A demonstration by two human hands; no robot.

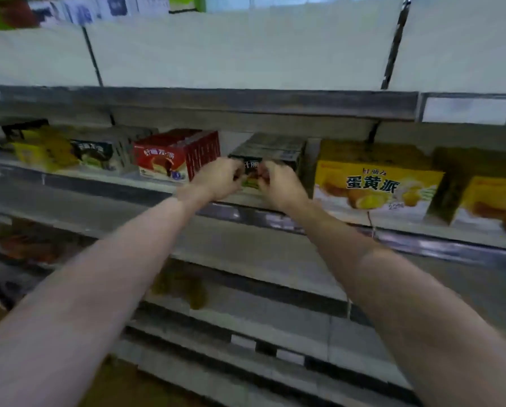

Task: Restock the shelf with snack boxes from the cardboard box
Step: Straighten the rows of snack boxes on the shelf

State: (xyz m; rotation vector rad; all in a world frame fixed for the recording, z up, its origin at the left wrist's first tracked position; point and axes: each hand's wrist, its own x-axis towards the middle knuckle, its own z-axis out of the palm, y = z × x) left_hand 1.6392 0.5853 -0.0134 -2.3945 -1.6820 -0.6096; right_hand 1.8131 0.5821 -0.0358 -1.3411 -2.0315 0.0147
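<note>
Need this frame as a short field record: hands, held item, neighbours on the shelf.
left hand: curled on the dark snack box's left front edge
right hand: curled on its right front edge
dark snack box: at the shelf front, ahead of a row of like boxes
left neighbour: red snack boxes
right neighbour: yellow snack box
cardboard box: not in view

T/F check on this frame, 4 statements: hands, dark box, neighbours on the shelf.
1. Both hands hold the dark snack box: left hand, right hand. True.
2. The dark box sits between the red boxes and the yellow box. True.
3. The yellow box lies to the left of the red boxes. False: it is to the right of the dark box.
4. The dark box is on the lowest shelf. False: it is on the shelf with the red and yellow boxes.
</note>
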